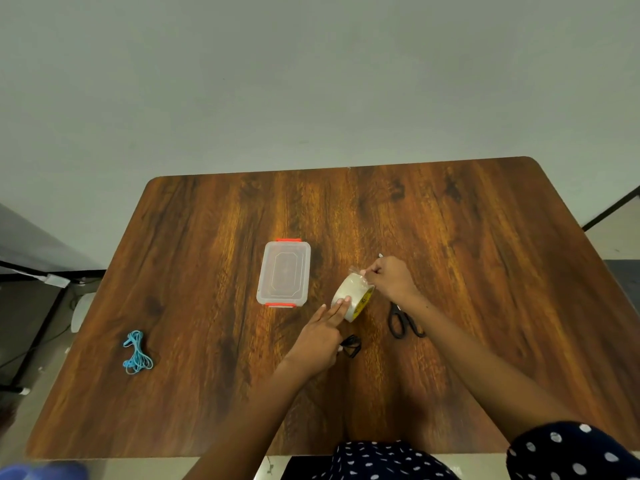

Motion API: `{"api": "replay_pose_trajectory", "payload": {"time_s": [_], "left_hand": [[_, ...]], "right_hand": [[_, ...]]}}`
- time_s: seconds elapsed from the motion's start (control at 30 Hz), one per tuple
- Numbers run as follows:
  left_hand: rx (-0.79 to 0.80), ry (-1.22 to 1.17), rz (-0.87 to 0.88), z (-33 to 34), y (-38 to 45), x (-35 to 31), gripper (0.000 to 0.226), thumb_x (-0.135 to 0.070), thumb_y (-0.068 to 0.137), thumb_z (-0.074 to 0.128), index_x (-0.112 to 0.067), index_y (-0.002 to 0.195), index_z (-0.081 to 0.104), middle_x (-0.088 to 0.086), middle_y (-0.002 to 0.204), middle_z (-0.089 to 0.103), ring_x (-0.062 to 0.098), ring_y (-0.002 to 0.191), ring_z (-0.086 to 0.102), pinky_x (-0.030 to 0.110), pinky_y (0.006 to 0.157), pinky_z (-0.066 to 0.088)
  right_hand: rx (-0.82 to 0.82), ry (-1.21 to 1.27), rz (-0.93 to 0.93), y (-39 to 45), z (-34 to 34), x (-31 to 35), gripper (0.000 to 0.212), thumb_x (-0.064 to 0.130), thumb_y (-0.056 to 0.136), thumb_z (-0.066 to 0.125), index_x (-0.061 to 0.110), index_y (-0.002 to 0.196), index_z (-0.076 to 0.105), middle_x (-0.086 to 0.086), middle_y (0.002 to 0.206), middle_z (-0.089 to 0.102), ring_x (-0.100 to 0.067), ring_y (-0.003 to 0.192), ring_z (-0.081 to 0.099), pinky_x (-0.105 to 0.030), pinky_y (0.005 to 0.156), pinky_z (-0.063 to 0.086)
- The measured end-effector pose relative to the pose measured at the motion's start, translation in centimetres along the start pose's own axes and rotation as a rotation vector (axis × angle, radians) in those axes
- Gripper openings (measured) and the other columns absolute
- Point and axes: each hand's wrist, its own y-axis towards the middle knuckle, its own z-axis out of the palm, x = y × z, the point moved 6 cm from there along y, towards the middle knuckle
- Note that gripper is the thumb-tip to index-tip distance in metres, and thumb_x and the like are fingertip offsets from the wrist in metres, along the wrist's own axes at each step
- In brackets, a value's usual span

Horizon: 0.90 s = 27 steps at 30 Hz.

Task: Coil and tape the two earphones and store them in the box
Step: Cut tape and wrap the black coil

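Note:
A roll of clear tape [356, 295] stands on edge at the middle of the wooden table [485, 237]. My left hand [320, 336] steadies the roll with two straight fingers, while its curled lower fingers hold a coiled black earphone [351, 346]. My right hand [389, 280] pinches the loose tape end at the top of the roll. A blue earphone [136, 353] lies loosely coiled at the left side of the table. The clear plastic box [284, 273] with orange clips sits closed just left of the tape.
Black-handled scissors [401, 322] lie under my right wrist, blades pointing away behind the hand. A black stand and cables are on the floor to the left of the table.

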Motion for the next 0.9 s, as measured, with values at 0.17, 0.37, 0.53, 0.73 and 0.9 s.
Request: {"api": "replay_pose_trajectory", "payload": {"time_s": [0.17, 0.37, 0.53, 0.73, 0.9], "left_hand": [[0.036, -0.13, -0.154, 0.8, 0.3, 1.2, 0.059, -0.016, 0.094, 0.055, -0.017, 0.148, 0.029, -0.006, 0.16, 0.001, 0.019, 0.148, 0.008, 0.036, 0.121, 0.012], [0.056, -0.502, -0.151, -0.4, -0.1, 2.1, 0.051, -0.016, 0.09, 0.061, -0.005, 0.138, 0.046, 0.006, 0.147, 0.044, 0.014, 0.136, 0.04, 0.038, 0.121, 0.013], [-0.185, -2.07, -0.185, -2.7, -1.5, 2.0, 0.028, -0.03, 0.064, 0.086, -0.015, 0.086, 0.077, 0.008, 0.121, 0.066, 0.019, 0.126, 0.051, 0.036, 0.107, 0.037], [-0.482, -2.572, -0.232, -3.1, -1.6, 2.4, 0.044, -0.014, 0.044, 0.095, -0.008, 0.081, 0.071, 0.03, 0.141, 0.041, 0.035, 0.136, 0.036, 0.047, 0.107, 0.039], [-0.49, -2.583, -0.259, -3.2, -1.7, 2.5, 0.064, -0.015, 0.046, 0.095, -0.008, 0.1, 0.062, 0.034, 0.144, 0.035, 0.039, 0.136, 0.035, 0.047, 0.108, 0.037]], "right_hand": [[0.03, 0.031, 0.091, 0.1, 0.1, -0.6, 0.029, 0.018, 0.091, 0.061, -0.004, 0.075, 0.071, -0.018, 0.075, 0.07, -0.019, 0.065, 0.062, -0.025, 0.067, 0.049], [0.046, 0.287, 0.213, -0.6, 0.4, -0.7, 0.024, 0.015, 0.09, 0.062, 0.003, 0.069, 0.064, -0.026, 0.093, 0.07, -0.029, 0.083, 0.067, -0.046, 0.083, 0.056], [-0.108, 0.158, 0.187, -2.2, 0.4, 0.3, 0.032, 0.02, 0.087, 0.065, -0.009, 0.074, 0.069, -0.025, 0.075, 0.067, -0.027, 0.067, 0.059, -0.036, 0.064, 0.047], [-0.153, 0.024, 0.163, -4.3, 2.6, 2.6, 0.025, 0.026, 0.088, 0.062, 0.004, 0.086, 0.072, -0.012, 0.088, 0.07, -0.028, 0.084, 0.065, -0.031, 0.067, 0.045], [-0.2, -0.074, 0.148, -5.4, 3.7, 4.1, 0.019, 0.024, 0.089, 0.059, 0.008, 0.084, 0.069, -0.008, 0.086, 0.07, -0.026, 0.083, 0.066, -0.025, 0.06, 0.038]]}}
